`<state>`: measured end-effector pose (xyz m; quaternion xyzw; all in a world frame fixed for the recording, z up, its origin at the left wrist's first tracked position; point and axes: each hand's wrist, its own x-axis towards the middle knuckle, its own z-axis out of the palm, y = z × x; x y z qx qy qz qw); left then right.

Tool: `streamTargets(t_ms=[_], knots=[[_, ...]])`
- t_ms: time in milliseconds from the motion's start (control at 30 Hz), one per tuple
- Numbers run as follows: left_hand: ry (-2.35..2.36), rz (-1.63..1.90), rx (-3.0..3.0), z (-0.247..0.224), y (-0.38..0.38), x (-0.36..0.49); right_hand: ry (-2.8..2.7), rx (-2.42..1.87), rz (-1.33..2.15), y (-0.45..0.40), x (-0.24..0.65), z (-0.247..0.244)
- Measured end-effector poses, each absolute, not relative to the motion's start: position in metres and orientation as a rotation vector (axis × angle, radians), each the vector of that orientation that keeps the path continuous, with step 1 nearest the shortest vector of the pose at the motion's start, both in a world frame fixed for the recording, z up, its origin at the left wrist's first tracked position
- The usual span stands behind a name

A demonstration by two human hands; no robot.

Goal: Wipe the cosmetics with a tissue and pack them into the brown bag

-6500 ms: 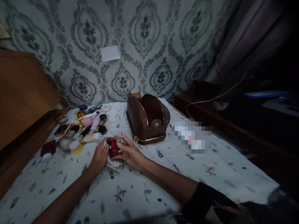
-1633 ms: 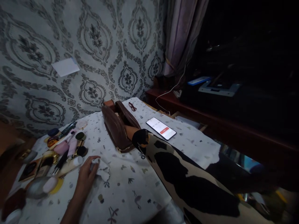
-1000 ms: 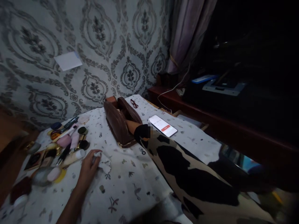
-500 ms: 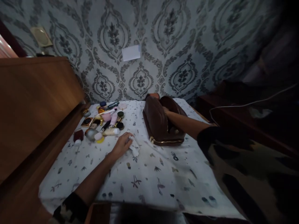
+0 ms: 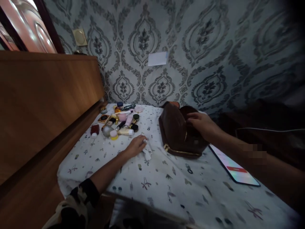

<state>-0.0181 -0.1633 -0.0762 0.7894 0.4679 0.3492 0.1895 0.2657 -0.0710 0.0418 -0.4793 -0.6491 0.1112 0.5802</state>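
Your left hand [image 5: 136, 146] pinches the white cloth [image 5: 147, 154]; the brown bag [image 5: 172, 127] stands at that hand's two o'clock. Your right hand [image 5: 203, 124] is at the bag's mouth, grip impossible to tell.

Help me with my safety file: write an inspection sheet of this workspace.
Surface: white patterned covering, creased in places.
Job's things: brown bag, open at the top; crumpled tissue.
Clutter: cosmetic containers grouped toward the far left; phone at right, screen lit.
Hands: left hand holds the crumpled tissue; right hand is at the bag's opening, grip unclear.
Cables: one thin pale cable at right.
Surroundings: patterned wall behind; wooden cabinet at left.
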Motion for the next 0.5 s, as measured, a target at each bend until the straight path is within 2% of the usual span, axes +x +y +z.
streamTargets(t_ms=[100, 200, 367, 500], knots=[[1.313, 0.998, 2.227, -0.079, -0.163, -0.018, -1.698, -1.096, 0.039, -0.105, 0.259, 0.06], [1.312, 1.013, 2.228, -0.081, -0.164, -0.018, -1.934, -0.836, -0.157, -0.141, 0.233, 0.059], [1.371, 1.051, 2.228, -0.078, -0.168, -0.019, -2.182, -0.525, 0.112, -0.166, 0.173, 0.009], [1.508, 1.088, 2.208, -0.072, -0.171, -0.024, -1.923, -0.688, 0.371, -0.156, 0.136, -0.032]])
